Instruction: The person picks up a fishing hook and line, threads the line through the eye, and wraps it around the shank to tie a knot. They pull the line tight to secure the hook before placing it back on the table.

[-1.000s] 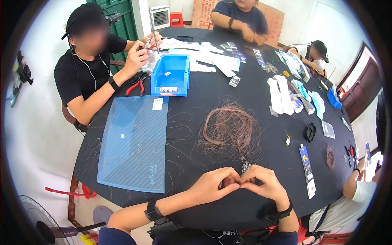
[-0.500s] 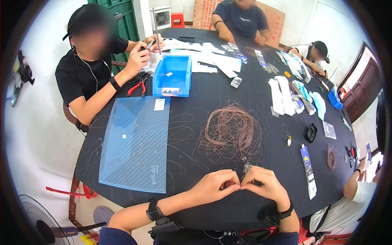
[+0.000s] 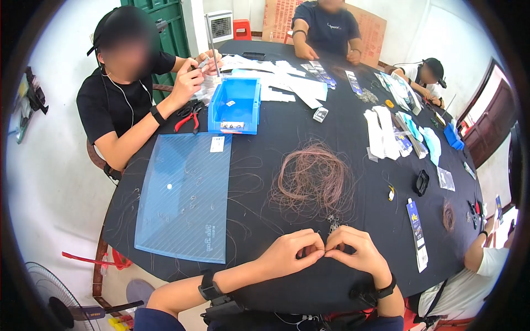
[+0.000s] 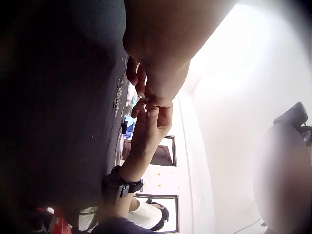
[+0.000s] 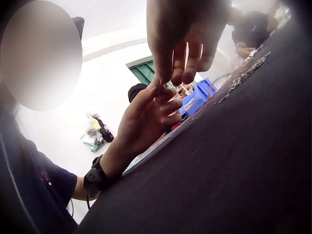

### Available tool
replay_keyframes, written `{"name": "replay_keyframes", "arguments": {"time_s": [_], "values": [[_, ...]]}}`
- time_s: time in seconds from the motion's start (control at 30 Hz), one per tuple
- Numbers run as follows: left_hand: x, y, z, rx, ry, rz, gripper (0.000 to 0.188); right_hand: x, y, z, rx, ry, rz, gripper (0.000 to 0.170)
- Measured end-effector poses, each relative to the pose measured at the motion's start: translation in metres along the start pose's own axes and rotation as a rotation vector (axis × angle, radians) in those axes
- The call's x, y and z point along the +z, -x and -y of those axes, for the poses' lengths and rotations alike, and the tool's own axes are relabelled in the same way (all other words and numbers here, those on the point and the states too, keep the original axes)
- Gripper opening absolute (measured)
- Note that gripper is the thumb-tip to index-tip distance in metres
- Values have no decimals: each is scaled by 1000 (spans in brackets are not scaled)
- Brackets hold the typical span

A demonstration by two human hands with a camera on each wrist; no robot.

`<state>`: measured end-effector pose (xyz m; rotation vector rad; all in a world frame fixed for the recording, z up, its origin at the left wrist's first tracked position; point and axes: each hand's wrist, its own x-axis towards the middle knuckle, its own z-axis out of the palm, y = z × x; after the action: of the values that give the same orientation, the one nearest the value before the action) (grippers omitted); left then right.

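My left hand (image 3: 292,251) and right hand (image 3: 356,248) meet at the fingertips above the near part of the table. Thumb and index finger of each pinch a tiny thing, mostly hidden between them; I cannot tell its kind. A small bright spot shows at the fingertips in the left wrist view. Just beyond my hands lies a heap of small metal fishing hooks (image 3: 333,220), also visible as a strip of metal pieces (image 5: 243,78) in the right wrist view. Behind the heap spreads a tangled coil of thin reddish-brown line (image 3: 312,176).
A blue clear folder (image 3: 185,198) lies left, with hooks and loose lines on it. Further back are a blue bin (image 3: 234,107), red-handled pliers (image 3: 189,118) and white paper strips (image 3: 381,132). A blue packet (image 3: 417,234) lies right. Other people sit around the table.
My fingertips stay together, with only slight finger shifts. The person across the table has sat back and lowered their hands to the tabletop. The view has shifted slightly.
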<state>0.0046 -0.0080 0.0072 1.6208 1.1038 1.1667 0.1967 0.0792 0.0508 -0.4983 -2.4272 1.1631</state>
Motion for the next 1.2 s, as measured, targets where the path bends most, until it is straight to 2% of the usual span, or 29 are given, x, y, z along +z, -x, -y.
{"name": "replay_keyframes", "arguments": {"time_s": [0.07,0.17,0.27,0.37,0.67,0.77,1.07,1.2], "values": [[0,1,3,7,-17,15,9,1,0,0,5,5,-9,14],[2,1,-4,-109,111,-40,15,2,0,1,7,-13,-50,13],[0,1,-2,-167,109,82,20,3,2,-5,-22,28,-37,13],[1,1,3,-125,95,116,21,1,1,-1,-42,83,-48,13],[3,1,9,-153,233,166,20,0,2,-6,-174,165,-109,17],[5,1,11,-127,218,131,18,1,2,-7,-180,151,-129,17],[3,1,8,-101,120,104,16,2,4,-4,-32,40,-123,18],[3,2,2,-108,136,70,18,1,3,-9,-141,103,-115,17]]}}
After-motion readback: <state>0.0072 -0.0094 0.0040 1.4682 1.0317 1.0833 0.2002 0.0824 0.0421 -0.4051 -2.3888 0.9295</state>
